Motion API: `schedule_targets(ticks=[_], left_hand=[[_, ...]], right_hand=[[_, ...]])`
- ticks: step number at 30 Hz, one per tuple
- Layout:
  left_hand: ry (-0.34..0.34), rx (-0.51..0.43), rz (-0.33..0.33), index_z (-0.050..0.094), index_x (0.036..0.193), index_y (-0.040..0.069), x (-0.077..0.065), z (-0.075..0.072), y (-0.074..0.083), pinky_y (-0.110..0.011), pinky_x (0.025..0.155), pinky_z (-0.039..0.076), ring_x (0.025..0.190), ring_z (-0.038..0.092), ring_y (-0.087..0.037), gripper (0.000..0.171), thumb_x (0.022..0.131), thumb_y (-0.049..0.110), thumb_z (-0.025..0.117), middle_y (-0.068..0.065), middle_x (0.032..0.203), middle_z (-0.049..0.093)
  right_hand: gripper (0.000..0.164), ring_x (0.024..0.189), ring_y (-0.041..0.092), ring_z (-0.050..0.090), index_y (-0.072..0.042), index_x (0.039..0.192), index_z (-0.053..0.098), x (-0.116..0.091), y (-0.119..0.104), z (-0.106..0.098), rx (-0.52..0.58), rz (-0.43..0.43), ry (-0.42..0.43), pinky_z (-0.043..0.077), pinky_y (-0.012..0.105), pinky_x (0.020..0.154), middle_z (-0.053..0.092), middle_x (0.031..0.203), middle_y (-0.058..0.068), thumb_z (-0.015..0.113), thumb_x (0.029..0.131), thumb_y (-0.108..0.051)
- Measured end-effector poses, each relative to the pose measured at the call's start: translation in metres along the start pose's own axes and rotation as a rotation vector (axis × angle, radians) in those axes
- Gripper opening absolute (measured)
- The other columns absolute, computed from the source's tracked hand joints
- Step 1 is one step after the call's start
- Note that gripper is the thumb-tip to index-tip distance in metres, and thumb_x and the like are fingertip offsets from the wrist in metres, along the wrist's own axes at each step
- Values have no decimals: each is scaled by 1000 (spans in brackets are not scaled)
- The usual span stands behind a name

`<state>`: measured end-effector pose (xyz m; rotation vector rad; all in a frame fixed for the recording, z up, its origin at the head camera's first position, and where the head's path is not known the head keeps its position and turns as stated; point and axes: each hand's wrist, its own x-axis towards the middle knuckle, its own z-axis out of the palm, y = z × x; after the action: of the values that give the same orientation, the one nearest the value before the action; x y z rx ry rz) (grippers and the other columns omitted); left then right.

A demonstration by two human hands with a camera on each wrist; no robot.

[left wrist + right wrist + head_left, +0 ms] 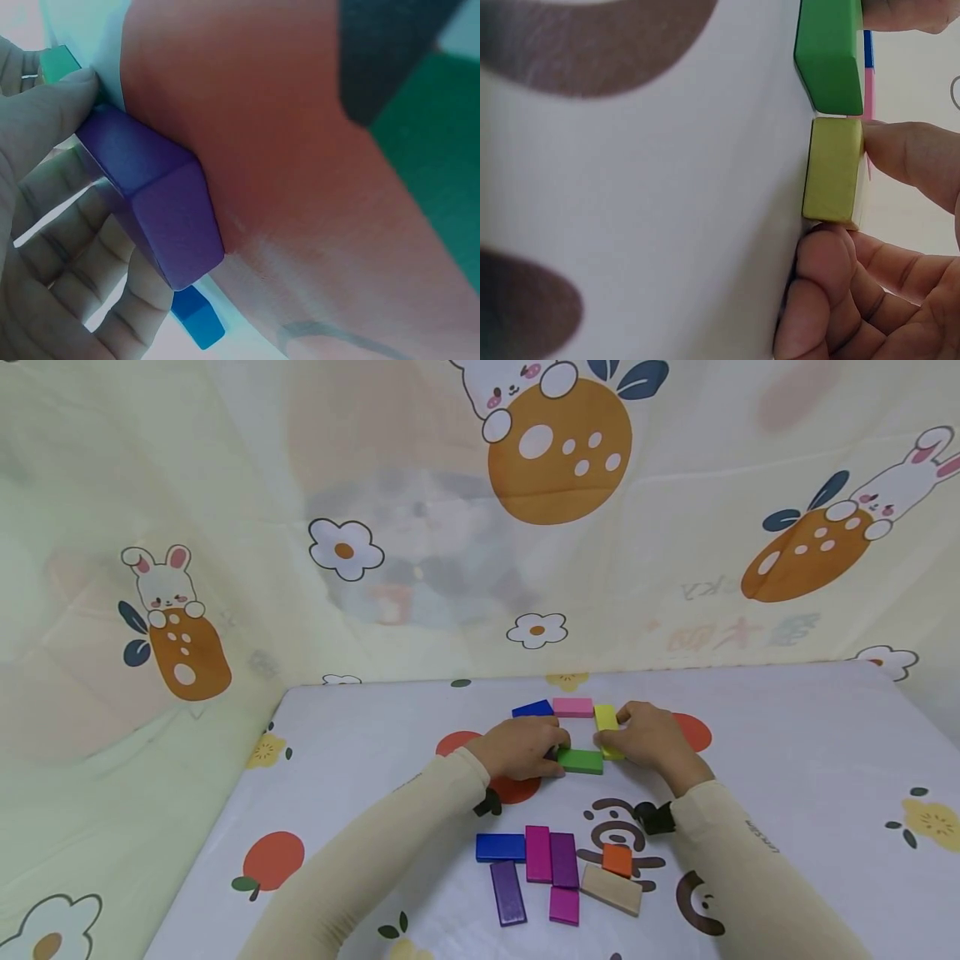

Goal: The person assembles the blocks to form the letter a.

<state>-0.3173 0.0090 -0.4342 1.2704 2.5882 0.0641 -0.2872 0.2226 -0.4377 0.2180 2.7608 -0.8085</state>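
Note:
My left hand (521,748) pinches the left end of a green block (583,762) between thumb and index finger. Its thumb lies where the green block meets a purple block (161,195), which sits against the other fingers and is mostly hidden in the head view. With thumb and fingers on opposite sides, my right hand (652,739) pinches a yellow block (832,169). One end of the yellow block stands close to the green one. Behind the hands, a blue block (532,708) and a pink block (572,707) lie end to end, reaching the yellow block's far end.
Nearer on the patterned white tablecloth (787,735) lie a blue block (500,847), several magenta and purple blocks (508,893), an orange block (617,861) and a beige block (611,891). A printed curtain (420,635) hangs behind the table.

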Motion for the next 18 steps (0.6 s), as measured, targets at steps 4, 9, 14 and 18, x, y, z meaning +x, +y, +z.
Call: schedule_targets(ticks=[4, 9, 14, 18], left_hand=[[1, -3, 8, 72, 127, 17, -1, 0, 0, -18, 84, 48, 97, 56, -8, 36, 98, 37, 74, 4, 109, 62], [1, -6, 7, 71, 128, 17, -2, 0, 1, -18, 84, 49, 97, 56, -8, 36, 98, 37, 74, 4, 108, 62], [1, -18, 2, 71, 128, 18, -2, 0, 3, -19, 86, 49, 98, 57, -8, 37, 97, 38, 75, 4, 109, 62], [0, -22, 1, 72, 128, 18, -2, 0, 3, -19, 86, 49, 98, 57, -8, 37, 97, 38, 75, 4, 109, 63]], right_hand=[[66, 109, 40, 53, 10, 134, 54, -1, 0, 0, 2, 3, 0, 51, 51, 89, 58, 132, 31, 70, 95, -41], [66, 109, 40, 53, 10, 134, 55, -1, 0, 0, 4, 5, 1, 51, 51, 90, 58, 132, 31, 71, 95, -40], [65, 109, 40, 52, 9, 133, 55, -1, 0, 1, 8, 8, 5, 50, 50, 88, 58, 130, 30, 71, 95, -40], [65, 108, 40, 52, 9, 133, 54, 0, 1, 1, 9, 8, 7, 50, 50, 88, 58, 130, 30, 71, 94, -40]])
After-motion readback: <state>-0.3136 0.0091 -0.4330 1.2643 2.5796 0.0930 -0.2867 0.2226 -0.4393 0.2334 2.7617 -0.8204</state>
